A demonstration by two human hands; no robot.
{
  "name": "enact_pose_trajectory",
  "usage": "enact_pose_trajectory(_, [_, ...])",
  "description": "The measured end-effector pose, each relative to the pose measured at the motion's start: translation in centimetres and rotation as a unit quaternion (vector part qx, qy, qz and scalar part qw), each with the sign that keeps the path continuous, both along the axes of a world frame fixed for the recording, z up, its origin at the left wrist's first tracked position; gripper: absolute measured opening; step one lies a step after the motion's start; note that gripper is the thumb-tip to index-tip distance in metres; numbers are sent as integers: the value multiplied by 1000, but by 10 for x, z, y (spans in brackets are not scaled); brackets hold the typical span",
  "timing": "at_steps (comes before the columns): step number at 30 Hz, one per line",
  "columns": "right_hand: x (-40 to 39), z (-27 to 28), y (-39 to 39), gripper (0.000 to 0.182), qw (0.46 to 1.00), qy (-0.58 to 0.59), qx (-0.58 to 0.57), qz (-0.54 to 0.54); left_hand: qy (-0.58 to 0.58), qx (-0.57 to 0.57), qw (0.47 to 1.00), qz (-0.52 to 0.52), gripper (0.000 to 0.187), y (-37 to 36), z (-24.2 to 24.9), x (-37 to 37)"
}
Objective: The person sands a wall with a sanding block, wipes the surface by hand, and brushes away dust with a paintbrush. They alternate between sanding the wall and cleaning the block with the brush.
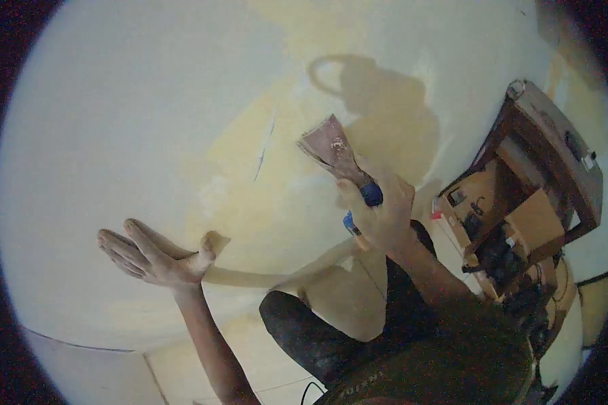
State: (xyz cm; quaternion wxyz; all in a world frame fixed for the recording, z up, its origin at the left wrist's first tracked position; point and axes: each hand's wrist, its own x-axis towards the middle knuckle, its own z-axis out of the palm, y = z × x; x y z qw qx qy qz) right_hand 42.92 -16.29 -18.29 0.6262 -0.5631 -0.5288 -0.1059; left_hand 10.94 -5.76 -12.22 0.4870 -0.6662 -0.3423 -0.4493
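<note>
My right hand (384, 210) is wrapped round the handle of a scraper (338, 146). The scraper has a wide, dusty blade that points up and left, close to the wall, and a blue part shows at the handle. A second blue-ended tool (352, 224) sticks out below the same hand. On the left, my left hand (159, 260) holds nothing; its fingers are stretched out and the thumb is apart, at or near the wall. Between the hands, a thin pale line (265, 148) marks the yellowish patch of the wall (240, 145).
To the right stands a dark wooden piece of furniture (561, 135) beside an open cardboard box (540, 223) with dark items and cables. My bent legs (317, 334) are below, over a tiled floor (203, 351). Shadows of my head and arms fall on the wall.
</note>
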Motion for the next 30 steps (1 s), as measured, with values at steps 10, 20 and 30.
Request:
enact_pose_trajectory(10, [-2, 2, -2, 41, 999, -2, 16, -29, -8, -4, 1000, 13, 114, 1, 5, -8])
enact_pose_trajectory(20, [30, 20, -27, 38, 1000, -16, 11, -24, -2, 11, 999, 39, 118, -16, 24, 5])
enact_pose_trajectory(30, [30, 6, -16, 40, 998, 11, 41, -38, -8, -8, 1000, 28, 115, -20, -4, 6])
